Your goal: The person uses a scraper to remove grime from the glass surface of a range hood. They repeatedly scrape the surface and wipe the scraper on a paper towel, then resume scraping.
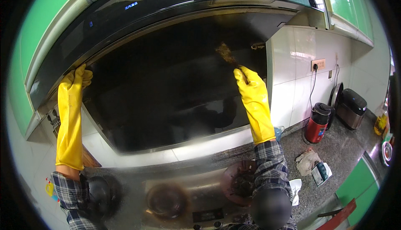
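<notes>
My left hand, in a long yellow rubber glove, rests with its fingertips on the lower edge of a black range hood. In the same kind of glove, my right hand is raised before the hood's dark glossy panel, its fingers closed around the end of a brush-like tool with brown, worn-looking bristles. The bristles point up and left across the panel; my fingers hide the tool's handle. A brownish greasy patch shows on the panel's upper right.
Below lies a gas stove with a burner and a dark pan at its left. On the right counter stand a red kettle, a dark appliance and a crumpled cloth. Green cabinets flank the hood.
</notes>
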